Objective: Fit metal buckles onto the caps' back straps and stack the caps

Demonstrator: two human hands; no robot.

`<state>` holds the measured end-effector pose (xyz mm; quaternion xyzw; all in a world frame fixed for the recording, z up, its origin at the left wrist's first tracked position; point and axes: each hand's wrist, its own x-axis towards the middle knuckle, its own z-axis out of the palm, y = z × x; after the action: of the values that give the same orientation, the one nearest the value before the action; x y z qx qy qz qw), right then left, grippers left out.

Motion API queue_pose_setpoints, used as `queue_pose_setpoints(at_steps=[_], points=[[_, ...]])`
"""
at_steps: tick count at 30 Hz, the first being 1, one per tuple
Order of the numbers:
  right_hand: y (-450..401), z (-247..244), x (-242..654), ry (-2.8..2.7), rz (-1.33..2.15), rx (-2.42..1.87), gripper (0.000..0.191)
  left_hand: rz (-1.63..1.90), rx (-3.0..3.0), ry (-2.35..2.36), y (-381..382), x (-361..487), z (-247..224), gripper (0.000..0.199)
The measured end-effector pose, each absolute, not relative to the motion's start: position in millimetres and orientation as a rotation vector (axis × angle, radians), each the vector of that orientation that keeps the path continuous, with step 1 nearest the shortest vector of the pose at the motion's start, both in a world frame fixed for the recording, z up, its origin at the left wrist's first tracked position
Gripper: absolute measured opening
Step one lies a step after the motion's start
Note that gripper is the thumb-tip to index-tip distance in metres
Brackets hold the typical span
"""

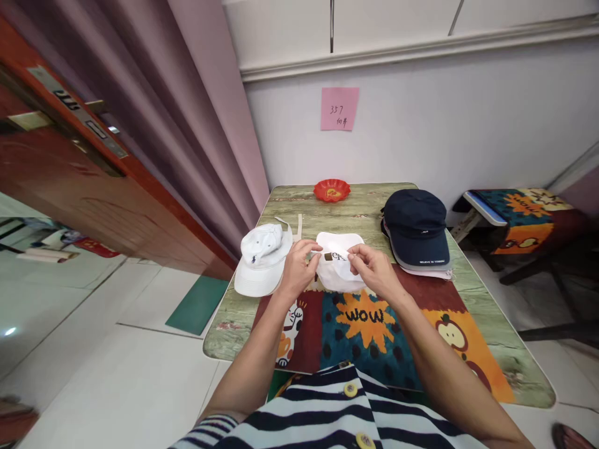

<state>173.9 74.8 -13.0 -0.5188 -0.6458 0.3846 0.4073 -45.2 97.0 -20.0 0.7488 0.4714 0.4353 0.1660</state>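
A white cap lies in the middle of the table, its brim pointing away from me and its strap side toward me. My left hand is at the left of the strap, thumb and fingertips closed on the cap's edge. On the other side, my right hand pinches the strap's right part. Dark lettering shows between the two hands. Left of my left hand sits a light cap with a small dark logo. A navy cap rests on top of other caps at the right.
A red scalloped dish stands near the table's back edge. A colourful mat covers the table's front part. The wooden door and purple curtain are at the left. A second table stands at the right.
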Motion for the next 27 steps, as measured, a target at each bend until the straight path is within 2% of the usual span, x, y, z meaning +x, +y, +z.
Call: queue_pose_setpoints(at_steps=[4, 9, 17, 23, 27], points=[[79, -15, 170, -1.512, 1.040, -1.248, 0.021, 1.229, 2.200, 1.383, 90, -43, -17, 0.013], [79, -13, 168, -1.402, 1.114, -1.203, 0.021, 1.082, 2.318, 1.404, 87, -38, -22, 0.037], [77, -9, 167, -1.417, 1.093, -1.215, 0.018, 0.971, 2.383, 1.539, 89, -30, -30, 0.015], [78, -17, 163, -1.457, 1.057, -1.282, 0.032, 0.935, 2.689, 1.515, 88, -34, -43, 0.016], [79, -21, 161, -1.550, 0.943, -1.340, 0.035, 1.021, 2.777, 1.481, 89, -38, -53, 0.021]])
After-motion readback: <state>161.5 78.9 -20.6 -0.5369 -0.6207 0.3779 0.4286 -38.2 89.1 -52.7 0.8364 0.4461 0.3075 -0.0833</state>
